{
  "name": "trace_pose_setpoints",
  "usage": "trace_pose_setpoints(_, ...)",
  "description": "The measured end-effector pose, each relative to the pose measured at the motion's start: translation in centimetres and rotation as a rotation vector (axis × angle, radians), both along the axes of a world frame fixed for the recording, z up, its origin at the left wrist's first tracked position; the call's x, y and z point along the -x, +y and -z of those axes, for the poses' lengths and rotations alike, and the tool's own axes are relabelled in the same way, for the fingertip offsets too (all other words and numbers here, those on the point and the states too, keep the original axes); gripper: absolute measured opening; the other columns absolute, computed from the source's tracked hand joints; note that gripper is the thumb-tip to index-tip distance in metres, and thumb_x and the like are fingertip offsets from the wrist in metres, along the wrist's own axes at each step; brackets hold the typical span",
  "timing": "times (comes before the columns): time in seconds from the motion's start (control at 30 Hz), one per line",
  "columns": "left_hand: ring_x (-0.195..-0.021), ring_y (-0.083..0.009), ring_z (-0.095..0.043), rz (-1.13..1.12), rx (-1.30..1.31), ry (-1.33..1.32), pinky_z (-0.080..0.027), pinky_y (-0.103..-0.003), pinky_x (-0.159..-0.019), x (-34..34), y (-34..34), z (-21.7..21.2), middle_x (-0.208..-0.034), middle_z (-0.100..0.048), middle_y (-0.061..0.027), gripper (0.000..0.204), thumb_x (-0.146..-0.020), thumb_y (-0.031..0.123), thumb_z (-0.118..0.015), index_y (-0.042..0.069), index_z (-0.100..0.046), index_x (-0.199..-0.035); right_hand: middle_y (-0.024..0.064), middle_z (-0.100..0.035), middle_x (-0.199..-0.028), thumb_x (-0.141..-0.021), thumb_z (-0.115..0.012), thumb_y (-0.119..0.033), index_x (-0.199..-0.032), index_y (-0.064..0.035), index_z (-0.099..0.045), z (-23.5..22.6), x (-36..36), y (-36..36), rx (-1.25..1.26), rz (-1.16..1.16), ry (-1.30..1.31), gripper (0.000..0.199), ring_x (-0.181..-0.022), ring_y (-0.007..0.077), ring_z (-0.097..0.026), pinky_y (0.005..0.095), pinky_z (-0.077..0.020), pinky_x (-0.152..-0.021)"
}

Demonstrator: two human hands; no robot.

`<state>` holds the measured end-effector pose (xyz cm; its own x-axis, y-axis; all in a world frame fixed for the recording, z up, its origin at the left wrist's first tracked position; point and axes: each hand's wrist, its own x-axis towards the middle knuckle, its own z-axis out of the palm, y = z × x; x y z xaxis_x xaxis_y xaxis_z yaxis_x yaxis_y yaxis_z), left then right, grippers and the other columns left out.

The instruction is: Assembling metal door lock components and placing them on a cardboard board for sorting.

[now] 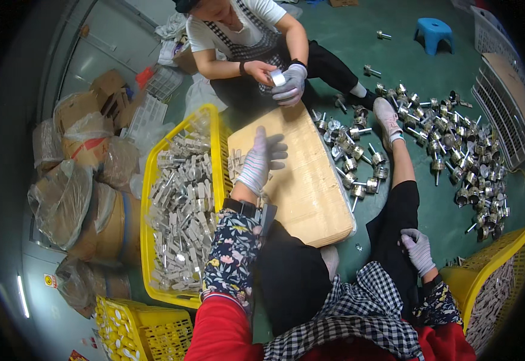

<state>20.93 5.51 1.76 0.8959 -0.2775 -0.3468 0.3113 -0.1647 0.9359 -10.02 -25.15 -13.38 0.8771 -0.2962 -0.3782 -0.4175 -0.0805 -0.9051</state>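
While the yellow crate [149, 198] at the left is heaped with flat grey metal pieces [181, 210] and a few lie on the wooden board [304, 180], I judge most handling is left — nothing is held. The gloved left hand [261, 157] hovers over the board's near edge, fingers spread, empty. The right hand [418, 248] rests loosely curled on the black-trousered leg [398, 222], beside the scattered metal fittings [449, 150].

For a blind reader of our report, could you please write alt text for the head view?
A person seated on a green floor stretches the gloved left hand over a tan cardboard slab beside a yellow crate of grey metal parts, while the gloved right hand rests on their leg. Opposite, a co-worker holds a small white piece; metal fittings lie scattered on the floor.
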Motion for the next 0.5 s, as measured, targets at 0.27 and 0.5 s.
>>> trace_pose_setpoints(0.27,-0.111,-0.0302,-0.043,-0.271,0.025,-0.088,-0.036,-0.045,-0.089,-7.9,-1.0,3.0,-0.126,-0.041,-0.0164,0.092,-0.074,0.076,-0.032,0.003,-0.035,-0.131,0.0075,-0.061,-0.072,-0.084,-0.052,-0.02,-0.101,0.0019,-0.057,1.0,0.0,-0.4,-0.144,0.138,0.054,0.029,-0.057,0.0095,-0.054,0.0216,-0.043,-0.05)
trace_pose_setpoints(0.5,-0.124,-0.0328,-0.029,-0.088,0.113,0.173,-0.026,-0.051,-0.096,-12.7,-1.3,1.3,-0.137,-0.031,-0.0174,0.106,-0.067,0.084,-0.023,0.003,-0.029,-0.135,0.0063,-0.059,-0.063,-0.084,-0.053,-0.022,-0.097,0.0017,-0.059,1.0,-0.9,-0.8,-0.098,0.181,0.087,0.028,-0.045,0.0076,-0.047,0.0213,-0.0375,-0.043)
